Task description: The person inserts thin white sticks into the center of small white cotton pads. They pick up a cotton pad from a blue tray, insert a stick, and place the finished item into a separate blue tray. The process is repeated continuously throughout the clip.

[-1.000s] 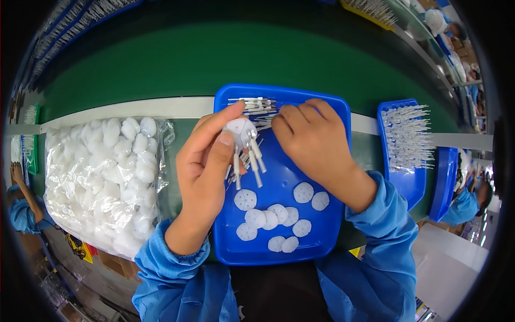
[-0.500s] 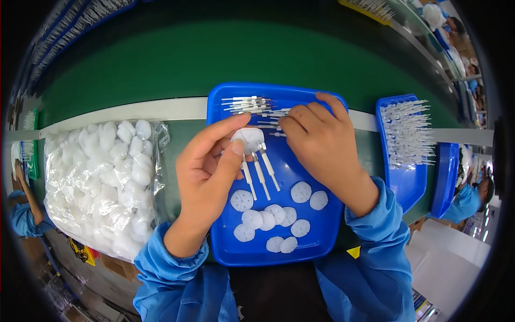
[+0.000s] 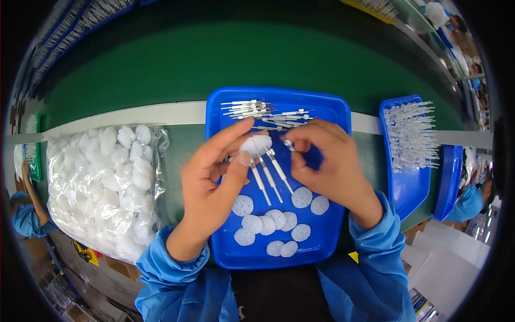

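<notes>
Blue sleeves (image 3: 171, 276) rise from the lower edge, cuffs bunched clear of the wrists. Loose discs (image 3: 301, 232) lie in the near half of the blue tray (image 3: 322, 241), bottom centre, apparently kept within short reach. Above them, mid-frame, the left hand (image 3: 212, 180) pinches a disc (image 3: 255, 143) between thumb and forefinger, gripping its left side, perhaps so the three rods (image 3: 271, 180) on it hang free, slanting down and right. Its wrist is tipped inward, the palm turned toward the frame's centre. The right hand (image 3: 335, 169), back up, has thumb and forefinger curled closely, a small pale piece (image 3: 288, 145) at the fingertips, blurred, just beside the disc. Past both hands, spare rods (image 3: 247, 110) lie at the tray's far end, mostly crosswise. A clear bag (image 3: 102, 188) of white pieces sits at left, a side tray (image 3: 410, 193) of rods at right, and green bench (image 3: 241, 59) fills the top
</notes>
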### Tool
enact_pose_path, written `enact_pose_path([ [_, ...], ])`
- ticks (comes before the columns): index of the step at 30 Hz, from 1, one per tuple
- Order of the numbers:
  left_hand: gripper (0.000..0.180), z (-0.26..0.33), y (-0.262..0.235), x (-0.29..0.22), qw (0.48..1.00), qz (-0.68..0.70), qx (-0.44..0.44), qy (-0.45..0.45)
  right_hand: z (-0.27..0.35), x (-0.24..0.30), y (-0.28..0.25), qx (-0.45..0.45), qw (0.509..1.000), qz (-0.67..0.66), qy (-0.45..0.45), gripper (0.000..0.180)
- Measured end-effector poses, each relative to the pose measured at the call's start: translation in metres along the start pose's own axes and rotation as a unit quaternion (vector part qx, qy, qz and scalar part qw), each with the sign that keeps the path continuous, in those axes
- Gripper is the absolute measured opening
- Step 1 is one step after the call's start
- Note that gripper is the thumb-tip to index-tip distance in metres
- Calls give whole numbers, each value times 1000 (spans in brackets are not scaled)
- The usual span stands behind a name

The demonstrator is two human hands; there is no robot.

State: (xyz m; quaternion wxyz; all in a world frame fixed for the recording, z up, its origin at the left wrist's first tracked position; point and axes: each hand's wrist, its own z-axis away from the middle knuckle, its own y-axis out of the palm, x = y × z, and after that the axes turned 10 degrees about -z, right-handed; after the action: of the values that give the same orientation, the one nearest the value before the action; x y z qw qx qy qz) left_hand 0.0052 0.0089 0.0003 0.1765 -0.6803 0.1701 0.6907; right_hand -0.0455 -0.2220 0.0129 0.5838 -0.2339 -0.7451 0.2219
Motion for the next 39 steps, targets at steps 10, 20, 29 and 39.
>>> enact_pose_path([
  [10, 33, 2, 1, -1, 998, -52, -3, 19, 10, 10, 3, -35, 988, -143, 42, 23],
  [20, 38, -4, 0, 8, 973, -179, -40, 137, 13, 9, 1, -15, 989, -140, 41, 19],
  [29, 39, -11, -3, 1, 897, -358, -51, 254, 13, 15, -2, -1, 982, -167, 87, 16],
  [39, 38, -12, -2, 2, 883, -392, -47, 252, 13, 12, -7, 9, 980, -169, 100, 16],
])
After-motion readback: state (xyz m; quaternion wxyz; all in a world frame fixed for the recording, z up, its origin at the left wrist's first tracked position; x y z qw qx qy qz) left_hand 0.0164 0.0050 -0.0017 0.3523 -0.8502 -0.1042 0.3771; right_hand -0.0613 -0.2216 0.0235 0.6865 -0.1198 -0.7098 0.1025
